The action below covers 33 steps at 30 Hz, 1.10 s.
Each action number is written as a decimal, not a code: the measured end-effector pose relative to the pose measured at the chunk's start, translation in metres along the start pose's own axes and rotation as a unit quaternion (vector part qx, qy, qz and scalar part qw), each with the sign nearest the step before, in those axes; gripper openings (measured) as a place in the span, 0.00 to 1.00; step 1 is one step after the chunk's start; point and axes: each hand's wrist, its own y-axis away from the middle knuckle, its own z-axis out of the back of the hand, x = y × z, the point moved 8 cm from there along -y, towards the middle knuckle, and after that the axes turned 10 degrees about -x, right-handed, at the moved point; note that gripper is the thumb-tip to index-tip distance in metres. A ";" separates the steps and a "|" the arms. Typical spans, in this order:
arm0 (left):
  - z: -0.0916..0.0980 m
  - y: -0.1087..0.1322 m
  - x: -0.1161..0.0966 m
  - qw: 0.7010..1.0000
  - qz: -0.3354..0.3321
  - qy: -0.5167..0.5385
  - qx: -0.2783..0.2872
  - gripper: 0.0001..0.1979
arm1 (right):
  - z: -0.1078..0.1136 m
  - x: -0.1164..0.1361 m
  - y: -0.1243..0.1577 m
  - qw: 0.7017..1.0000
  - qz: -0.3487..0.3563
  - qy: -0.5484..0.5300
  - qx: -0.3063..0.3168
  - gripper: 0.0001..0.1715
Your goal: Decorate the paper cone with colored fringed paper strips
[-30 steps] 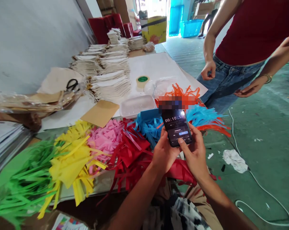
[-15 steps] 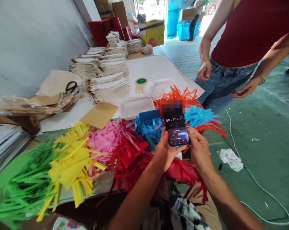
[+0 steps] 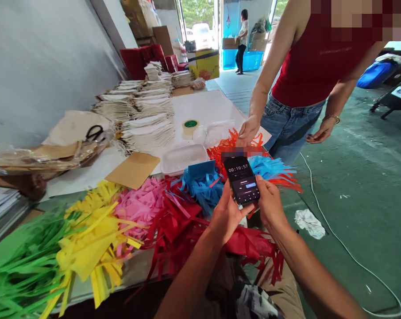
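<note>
A black smartphone (image 3: 242,180) with a timer reading 00:10:57 is held up over the table. My left hand (image 3: 225,217) grips its left side and lower edge, and my right hand (image 3: 270,201) grips its right side. Beneath and around my hands lie fringed strips: dark red strips (image 3: 174,221), blue strips (image 3: 203,186), light blue strips (image 3: 270,167) and orange-red strips (image 3: 223,146). Farther left are pink strips (image 3: 139,204), yellow strips (image 3: 87,248) and green strips (image 3: 24,261). Another person's hand (image 3: 248,129) reaches over the orange-red strips, just beyond the phone.
A clear plastic tray (image 3: 183,160), a tape roll (image 3: 190,126) and a brown paper piece (image 3: 133,170) lie on the table. Stacked white bundles (image 3: 149,128) and black-handled scissors (image 3: 94,133) are behind. A co-worker in a red top (image 3: 313,57) stands at right; a white cable (image 3: 333,239) crosses the floor.
The co-worker's hand has stretched out over the orange-red strips toward the phone. The view has tilted up slightly. My two hands keep hold of the phone.
</note>
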 end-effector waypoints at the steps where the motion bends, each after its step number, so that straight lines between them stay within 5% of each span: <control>1: 0.001 -0.001 0.000 1.000 0.001 0.005 -0.006 0.25 | -0.001 0.001 -0.004 1.000 -0.007 -0.008 -0.005 0.33; 9: 0.018 -0.004 0.002 0.997 0.000 0.044 -0.069 0.26 | -0.010 0.019 -0.031 0.999 -0.003 -0.041 -0.011 0.34; 16: 0.021 -0.003 -0.005 0.995 -0.011 0.049 -0.083 0.27 | -0.018 0.052 -0.081 1.000 0.002 -0.025 0.018 0.35; 20: 0.020 -0.003 -0.012 0.995 -0.043 0.045 -0.084 0.25 | -0.006 0.075 -0.052 0.985 0.116 0.115 0.051 0.32; 23: 0.021 -0.003 -0.016 0.993 -0.066 0.030 -0.091 0.25 | 0.002 0.084 0.021 0.921 0.259 0.277 0.089 0.20; 27: 0.018 -0.003 -0.024 0.990 -0.098 0.007 -0.102 0.25 | 0.008 0.048 0.106 0.784 0.314 0.498 0.199 0.16; 30: 0.012 0.006 -0.038 0.987 -0.126 -0.016 -0.095 0.24 | 0.019 0.016 0.127 0.720 0.294 0.577 0.250 0.12; 33: 0.001 0.030 -0.055 0.973 -0.159 -0.154 -0.057 0.23 | 0.025 0.004 0.128 0.713 0.295 0.572 0.279 0.09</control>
